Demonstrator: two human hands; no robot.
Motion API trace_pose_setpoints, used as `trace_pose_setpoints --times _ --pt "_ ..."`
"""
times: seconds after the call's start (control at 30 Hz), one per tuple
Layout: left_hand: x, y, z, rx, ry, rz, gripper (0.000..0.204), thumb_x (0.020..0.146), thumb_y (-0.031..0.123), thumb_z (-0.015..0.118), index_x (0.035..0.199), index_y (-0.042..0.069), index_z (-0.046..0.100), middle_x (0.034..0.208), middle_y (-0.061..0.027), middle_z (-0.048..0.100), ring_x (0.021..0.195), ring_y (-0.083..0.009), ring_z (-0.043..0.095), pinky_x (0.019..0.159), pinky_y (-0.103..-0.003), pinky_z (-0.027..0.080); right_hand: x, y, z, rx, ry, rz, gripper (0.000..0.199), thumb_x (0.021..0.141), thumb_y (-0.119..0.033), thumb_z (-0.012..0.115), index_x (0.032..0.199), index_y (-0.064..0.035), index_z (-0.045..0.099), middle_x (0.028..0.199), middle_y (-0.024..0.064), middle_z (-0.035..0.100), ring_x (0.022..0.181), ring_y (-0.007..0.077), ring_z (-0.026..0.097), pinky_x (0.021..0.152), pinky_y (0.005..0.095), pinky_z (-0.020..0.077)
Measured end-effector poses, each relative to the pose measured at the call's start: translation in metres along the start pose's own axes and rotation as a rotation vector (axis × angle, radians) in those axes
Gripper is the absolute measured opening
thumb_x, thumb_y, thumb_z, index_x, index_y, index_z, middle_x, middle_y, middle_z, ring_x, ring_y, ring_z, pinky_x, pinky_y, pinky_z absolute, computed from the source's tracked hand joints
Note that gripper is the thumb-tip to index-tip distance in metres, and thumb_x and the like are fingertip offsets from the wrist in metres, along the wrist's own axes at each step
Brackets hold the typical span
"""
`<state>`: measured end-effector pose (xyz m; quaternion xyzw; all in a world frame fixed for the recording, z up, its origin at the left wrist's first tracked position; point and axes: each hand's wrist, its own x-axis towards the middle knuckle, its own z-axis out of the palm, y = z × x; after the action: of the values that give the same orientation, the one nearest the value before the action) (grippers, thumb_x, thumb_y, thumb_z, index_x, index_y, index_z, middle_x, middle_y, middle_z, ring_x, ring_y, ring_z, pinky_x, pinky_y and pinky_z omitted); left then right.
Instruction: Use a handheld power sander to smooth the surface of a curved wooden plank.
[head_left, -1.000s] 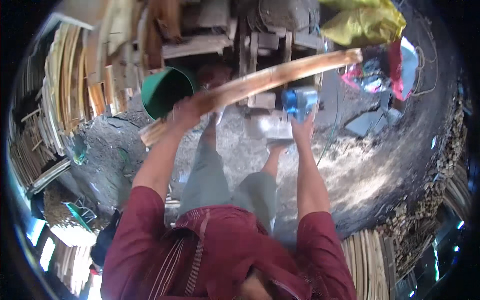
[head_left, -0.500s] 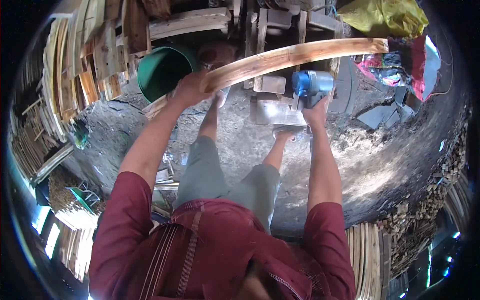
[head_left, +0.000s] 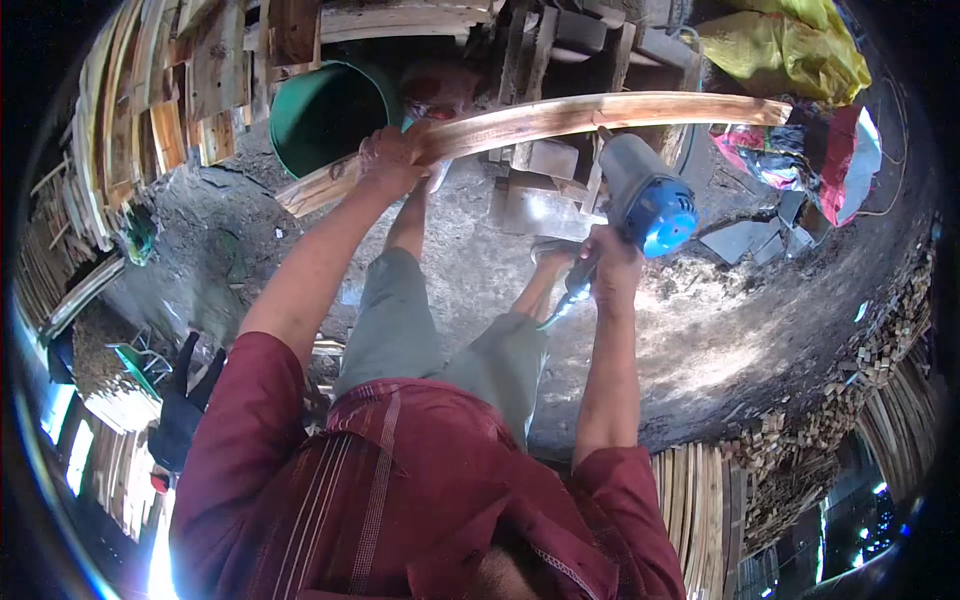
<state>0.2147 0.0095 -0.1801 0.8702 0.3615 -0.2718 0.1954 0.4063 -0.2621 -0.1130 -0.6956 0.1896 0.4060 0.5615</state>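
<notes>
Clasping a long wooden board (head_left: 570, 117) toward its left end in the left grip (head_left: 395, 158), near a green bucket (head_left: 284, 130), and holding it crosswise in front above a dirt floor (head_left: 685, 370). Grasping a blue-and-grey power tool (head_left: 648, 195) by its handle in the right grip (head_left: 614, 268), aiming its tip at the board's lower edge, too close to tell touching from apart. Standing in a maroon shirt (head_left: 430, 470) and grey-green shorts (head_left: 490, 365), with broken grey slabs (head_left: 738, 240) and a yellow sack (head_left: 785, 55) to the right.
</notes>
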Motion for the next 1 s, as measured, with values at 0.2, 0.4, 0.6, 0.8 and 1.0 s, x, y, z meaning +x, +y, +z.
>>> trace_pose_setpoints --times 0.2,0.4,0.6,0.8,1.0 --pt "0.004 -0.008 0.004 -0.020 -0.019 0.001 0.083 0.071 0.029 0.077 0.142 0.031 0.035 0.118 -0.0143 0.051 0.114 -0.0358 0.047 0.096 -0.053 0.033 0.003 0.005 0.012 -0.043 -0.027 -0.012 0.006 0.075 0.000 0.063 0.077 -0.0008 0.057 0.061 0.0065 0.052 0.051 0.0163 0.052 0.048 0.0290 0.0402" --pt "-0.001 -0.002 0.002 -0.007 -0.012 0.003 0.080 0.073 0.030 0.076 0.142 0.031 0.035 0.117 -0.0152 0.052 0.114 -0.0365 0.048 0.097 -0.051 0.035 0.020 -0.016 0.027 -0.024 -0.013 0.088 0.014 0.071 0.000 0.063 0.081 -0.0023 0.054 0.057 0.0063 0.049 0.043 0.0184 0.048 0.041 0.0290 0.0389" --pt "0.002 -0.011 -0.001 0.013 0.006 0.047 0.081 0.072 0.033 0.076 0.142 0.028 0.035 0.117 -0.0180 0.054 0.114 -0.0378 0.050 0.097 -0.050 0.038 0.003 -0.026 0.025 0.156 0.046 0.032 0.017 0.069 0.002 0.060 0.083 -0.0001 0.052 0.058 0.0094 0.050 0.043 0.0208 0.049 0.042 0.0315 0.0423" --pt "0.008 -0.009 -0.007 0.004 -0.042 0.049 0.084 0.070 0.032 0.077 0.143 0.024 0.035 0.111 -0.0183 0.055 0.108 -0.0382 0.053 0.093 -0.049 0.041 0.011 -0.019 0.011 0.182 -0.056 0.035 0.007 0.072 -0.002 0.060 0.070 0.0001 0.053 0.057 0.0103 0.051 0.046 0.0214 0.050 0.046 0.0315 0.0418" --pt "0.006 -0.008 -0.004 -0.017 -0.031 0.054 0.082 0.072 0.032 0.076 0.142 0.026 0.034 0.114 -0.0211 0.055 0.110 -0.0409 0.053 0.094 -0.051 0.040 0.035 -0.012 0.020 0.139 -0.041 0.055 0.012 0.073 -0.007 0.061 0.065 -0.0010 0.053 0.056 0.0097 0.051 0.046 0.0198 0.049 0.045 0.0308 0.0393"
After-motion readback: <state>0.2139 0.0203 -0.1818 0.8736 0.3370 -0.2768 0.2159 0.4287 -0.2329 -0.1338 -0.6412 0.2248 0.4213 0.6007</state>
